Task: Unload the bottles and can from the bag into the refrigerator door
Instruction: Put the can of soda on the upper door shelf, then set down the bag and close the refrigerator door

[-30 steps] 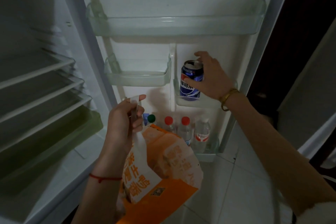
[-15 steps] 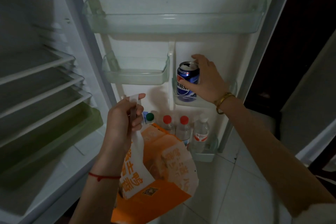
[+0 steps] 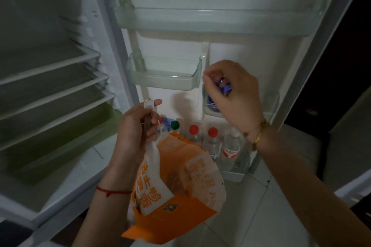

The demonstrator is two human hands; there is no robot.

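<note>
My left hand (image 3: 133,132) grips the white handle of an orange and white paper bag (image 3: 176,208), which hangs in front of the refrigerator door. My right hand (image 3: 239,96) is curled over the top of a blue cola can (image 3: 211,104). The can stands upright in the small right door bin (image 3: 272,100), and most of it is hidden behind my fingers. Below, the bottom door bin (image 3: 234,175) holds a green-capped bottle (image 3: 175,124), two red-capped bottles (image 3: 212,138) and a clear white-capped bottle (image 3: 230,148). The bag hides their lower parts.
The wide top door bin (image 3: 210,24) and the small left door bin (image 3: 164,80) hold nothing. The fridge interior on the left has wire shelves (image 3: 52,94) and a greenish drawer (image 3: 60,146). White floor tiles (image 3: 261,216) lie below the door.
The can has gone down into the small right door bin. My right hand shifted from the can's side to over its top. The bag hand has stayed put.
</note>
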